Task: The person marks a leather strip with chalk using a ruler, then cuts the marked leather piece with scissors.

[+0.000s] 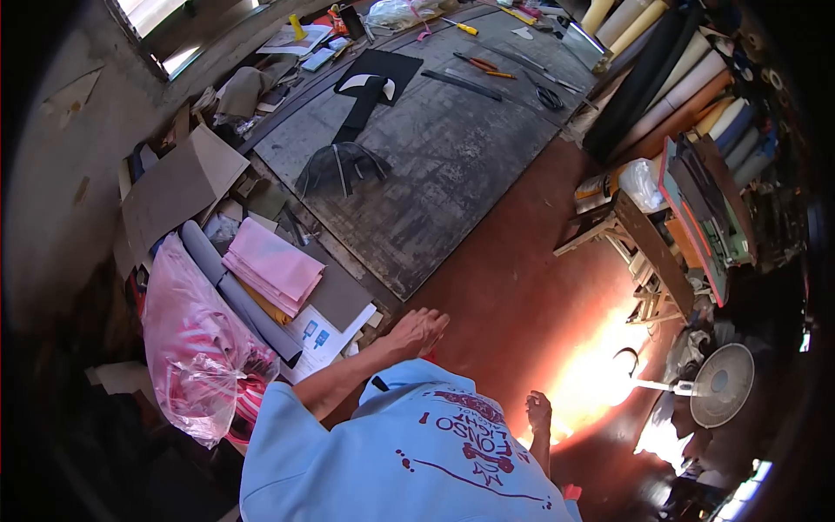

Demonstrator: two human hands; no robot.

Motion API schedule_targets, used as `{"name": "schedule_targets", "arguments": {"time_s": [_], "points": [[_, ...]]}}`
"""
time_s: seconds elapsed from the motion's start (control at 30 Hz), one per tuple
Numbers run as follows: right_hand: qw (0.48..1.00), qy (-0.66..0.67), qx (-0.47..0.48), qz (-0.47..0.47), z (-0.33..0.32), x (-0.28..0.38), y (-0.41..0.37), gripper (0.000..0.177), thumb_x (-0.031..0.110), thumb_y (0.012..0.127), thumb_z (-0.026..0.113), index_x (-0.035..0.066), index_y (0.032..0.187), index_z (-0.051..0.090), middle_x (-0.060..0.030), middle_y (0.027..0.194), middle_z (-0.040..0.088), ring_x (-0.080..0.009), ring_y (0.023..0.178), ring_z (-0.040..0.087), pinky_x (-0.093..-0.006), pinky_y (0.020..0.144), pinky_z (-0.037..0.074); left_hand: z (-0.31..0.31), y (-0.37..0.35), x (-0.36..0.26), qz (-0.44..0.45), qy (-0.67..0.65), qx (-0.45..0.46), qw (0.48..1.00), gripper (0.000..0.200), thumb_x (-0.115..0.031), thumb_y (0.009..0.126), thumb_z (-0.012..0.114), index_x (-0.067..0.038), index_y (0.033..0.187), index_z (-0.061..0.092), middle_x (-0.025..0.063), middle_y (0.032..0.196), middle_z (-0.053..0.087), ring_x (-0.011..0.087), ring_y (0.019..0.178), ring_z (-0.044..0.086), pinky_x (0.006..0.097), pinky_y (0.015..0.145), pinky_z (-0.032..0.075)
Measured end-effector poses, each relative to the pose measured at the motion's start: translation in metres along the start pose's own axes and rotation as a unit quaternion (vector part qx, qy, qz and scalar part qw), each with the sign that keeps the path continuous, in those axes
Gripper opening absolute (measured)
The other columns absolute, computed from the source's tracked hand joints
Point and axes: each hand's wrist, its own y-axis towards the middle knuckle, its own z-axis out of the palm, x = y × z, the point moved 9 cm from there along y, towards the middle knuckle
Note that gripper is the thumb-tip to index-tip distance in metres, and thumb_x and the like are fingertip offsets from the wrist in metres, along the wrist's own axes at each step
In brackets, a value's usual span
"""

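Note:
My left hand [419, 332] is held in front of my body, just off the near corner of the dark worktable [417, 200]. Its fingers are loosely bent and a little apart, and nothing shows in them. Low at my right side, my right hand [539, 411] hangs over the floor with its fingers curled in; no object is visible in it. On the tabletop lie a dark domed piece with pale seams [342, 169], a black cloth piece [380, 74] and a white crescent-shaped piece [358, 83]. Neither hand touches them.
Scissors [548, 97], a dark ruler [461, 85] and a yellow-handled tool [465, 29] lie farther back on the table. Left are folded pink cloth [272, 267] and a pink plastic bag [187, 339]. Right stand a wooden stool [648, 244], a fan [722, 385] and material rolls [670, 96].

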Motion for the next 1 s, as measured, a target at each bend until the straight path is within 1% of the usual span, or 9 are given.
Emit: {"name": "schedule_targets", "arguments": {"time_s": [0.17, 0.27, 0.33, 0.4, 0.5, 0.6, 0.7, 0.83, 1.0], "points": [[0.991, -0.114, 0.055, -0.04, 0.025, 0.067, 0.04, 0.029, 0.017, 0.093, 0.064, 0.001, 0.117, 0.067, -0.0192, 0.104, 0.074, -0.0274, 0.097, 0.072, -0.0356, 0.082, 0.056, -0.038, 0.103, 0.038, -0.09, -0.061, -0.014, 0.994, 0.038, -0.015, 0.092, 0.063, -0.003, 0.127, 0.058, 0.0193, 0.116, 0.063, 0.0401, 0.108, 0.061, 0.0449, 0.089, 0.052], [0.983, -0.161, 0.085, -0.036, 0.025, 0.117, 0.068, 0.031, 0.02, 0.093, 0.064, 0.0, 0.117, 0.067, -0.0222, 0.105, 0.073, -0.03, 0.101, 0.071, -0.0372, 0.084, 0.055, -0.065, 0.147, 0.11, -0.055, -0.123, -0.268, 0.954, 0.03, -0.014, 0.088, 0.067, -0.003, 0.116, 0.06, 0.017, 0.101, 0.066, 0.0374, 0.097, 0.066, 0.0448, 0.082, 0.054], [0.983, -0.155, 0.096, -0.027, 0.012, 0.139, 0.112, 0.031, 0.02, 0.093, 0.064, 0.0, 0.117, 0.067, -0.0223, 0.105, 0.073, -0.0303, 0.101, 0.071, -0.0374, 0.084, 0.055, -0.092, 0.17, 0.186, -0.175, -0.333, -0.355, 0.856, 0.036, -0.012, 0.09, 0.065, -0.001, 0.124, 0.06, 0.013, 0.103, 0.065, 0.0275, 0.096, 0.066, 0.0393, 0.08, 0.054], [0.986, -0.139, 0.093, -0.008, -0.012, 0.163, 0.163, 0.032, 0.02, 0.093, 0.064, 0.0, 0.117, 0.067, -0.0223, 0.105, 0.073, -0.0305, 0.101, 0.071, -0.0376, 0.084, 0.055, -0.149, 0.182, 0.245, -0.292, -0.338, -0.459, 0.768, 0.041, -0.012, 0.092, 0.064, 0.001, 0.13, 0.056, 0.012, 0.105, 0.064, 0.022, 0.097, 0.064, 0.0361, 0.081, 0.052], [0.991, -0.106, 0.083, 0.011, -0.049, 0.204, 0.231, 0.032, 0.02, 0.093, 0.064, -0.001, 0.117, 0.067, -0.0224, 0.105, 0.073, -0.0309, 0.101, 0.071, -0.0379, 0.084, 0.055, -0.175, 0.188, 0.373, -0.401, -0.355, -0.56, 0.632, 0.054, -0.017, 0.087, 0.068, 0.002, 0.134, 0.051, 0.018, 0.113, 0.062, 0.0291, 0.104, 0.063, 0.0383, 0.09, 0.051], [0.993, -0.089, 0.081, 0.022, -0.077, 0.228, 0.28, 0.032, 0.02, 0.093, 0.063, -0.001, 0.117, 0.067, -0.0225, 0.105, 0.073, -0.0312, 0.101, 0.071, -0.0382, 0.085, 0.054, -0.219, 0.182, 0.439, -0.546, -0.153, -0.581, 0.584, 0.065, -0.022, 0.082, 0.071, 0.009, 0.133, 0.046, 0.0283, 0.127, 0.055, 0.0427, 0.118, 0.057, 0.0458, 0.103, 0.045], [0.99, -0.089, 0.106, 0.014, -0.09, 0.24, 0.321, 0.033, 0.02, 0.093, 0.063, -0.001, 0.117, 0.066, -0.0226, 0.105, 0.073, -0.0316, 0.101, 0.071, -0.0384, 0.085, 0.054, -0.222, 0.173, 0.473, -0.66, -0.159, -0.567, 0.466, 0.056, -0.019, 0.082, 0.068, 0.013, 0.123, 0.047, 0.0329, 0.131, 0.052, 0.0497, 0.121, 0.052, 0.0478, 0.106, 0.045], [0.979, -0.124, 0.154, -0.039, -0.096, 0.274, 0.383, 0.033, 0.021, 0.093, 0.063, -0.002, 0.117, 0.066, -0.0228, 0.104, 0.072, -0.032, 0.101, 0.071, -0.0388, 0.085, 0.054, -0.226, 0.171, 0.497, -0.739, -0.083, -0.471, 0.474, 0.061, -0.022, 0.08, 0.072, 0.013, 0.125, 0.05, 0.0334, 0.128, 0.057, 0.0447, 0.117, 0.06, 0.0458, 0.101, 0.049], [0.92, -0.308, 0.187, -0.152, -0.059, 0.458, 0.452, 0.041, 0.025, 0.094, 0.068, -0.001, 0.126, 0.064, -0.0184, 0.114, 0.071, -0.0273, 0.105, 0.068, -0.0366, 0.091, 0.053, -0.218, 0.165, 0.515, -0.766, -0.078, -0.447, 0.455, 0.042, -0.027, 0.081, 0.074, 0.005, 0.107, 0.067, 0.0242, 0.108, 0.071, 0.0394, 0.1, 0.07, 0.0462, 0.091, 0.055]]}}
